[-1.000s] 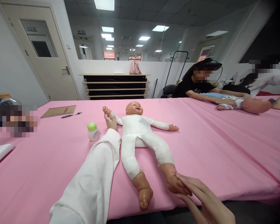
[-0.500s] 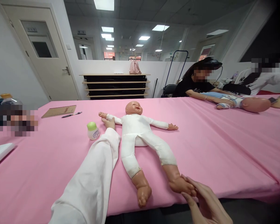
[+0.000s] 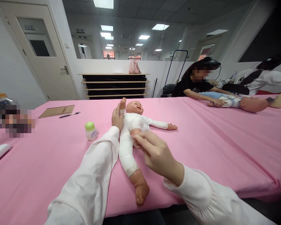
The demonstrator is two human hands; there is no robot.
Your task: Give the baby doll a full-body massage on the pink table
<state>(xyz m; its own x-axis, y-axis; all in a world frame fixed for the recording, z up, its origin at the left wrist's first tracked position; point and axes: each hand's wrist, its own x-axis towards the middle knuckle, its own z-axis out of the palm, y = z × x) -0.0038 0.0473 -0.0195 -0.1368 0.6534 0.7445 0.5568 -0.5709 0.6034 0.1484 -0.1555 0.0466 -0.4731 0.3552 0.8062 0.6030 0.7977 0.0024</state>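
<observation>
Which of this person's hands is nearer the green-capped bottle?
Left. The left hand is right of the bottle, at one arm of the doll; the right hand is farther right, at its bent leg.

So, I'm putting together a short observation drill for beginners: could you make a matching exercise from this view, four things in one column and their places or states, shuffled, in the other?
Things:
1. left hand
2. right hand
3. small bottle
4. pen

Places or states:
A. beside the brown notebook
B. at the doll's bent leg
C. upright, with a green cap
D. at the doll's raised arm

Pairs: 1-D, 2-B, 3-C, 4-A
</observation>
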